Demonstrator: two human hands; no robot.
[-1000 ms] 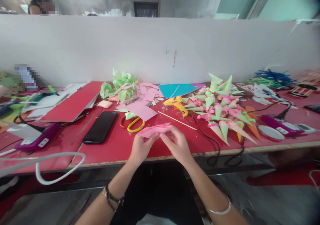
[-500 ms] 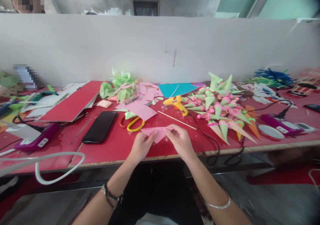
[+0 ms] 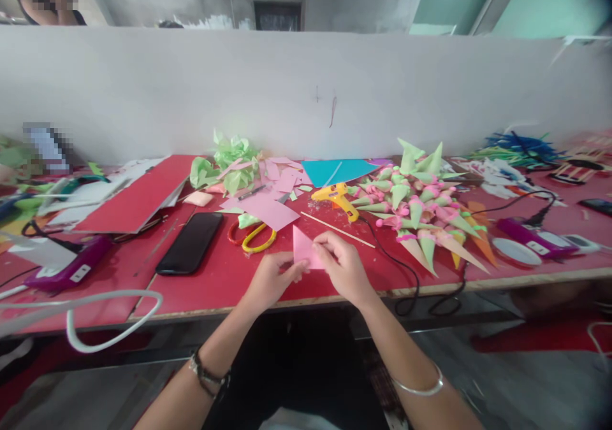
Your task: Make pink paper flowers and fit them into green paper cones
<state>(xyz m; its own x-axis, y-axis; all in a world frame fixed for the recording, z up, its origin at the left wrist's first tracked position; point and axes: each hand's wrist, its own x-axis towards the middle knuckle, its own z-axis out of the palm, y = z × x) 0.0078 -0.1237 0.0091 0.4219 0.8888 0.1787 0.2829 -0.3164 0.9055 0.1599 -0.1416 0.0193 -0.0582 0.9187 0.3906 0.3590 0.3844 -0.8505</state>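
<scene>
The paper (image 3: 302, 248) between my left hand (image 3: 273, 279) and my right hand (image 3: 343, 267) was plain pink. Just beyond my left hand, the scissors (image 3: 261, 248) had one red handle loop and one yellow; left of that hand, the phone (image 3: 190, 244) was black. To the right of my right hand, the cones (image 3: 417, 216) were pale green and pink, some orange. Beyond both, the glue gun (image 3: 337, 194) was yellow.

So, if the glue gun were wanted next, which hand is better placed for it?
Probably the right hand: it's nearer the glue gun, whose handle slants toward that side, though it's pinching the pink paper. The left hand, at the paper's lower edge, sits farther away.
</scene>
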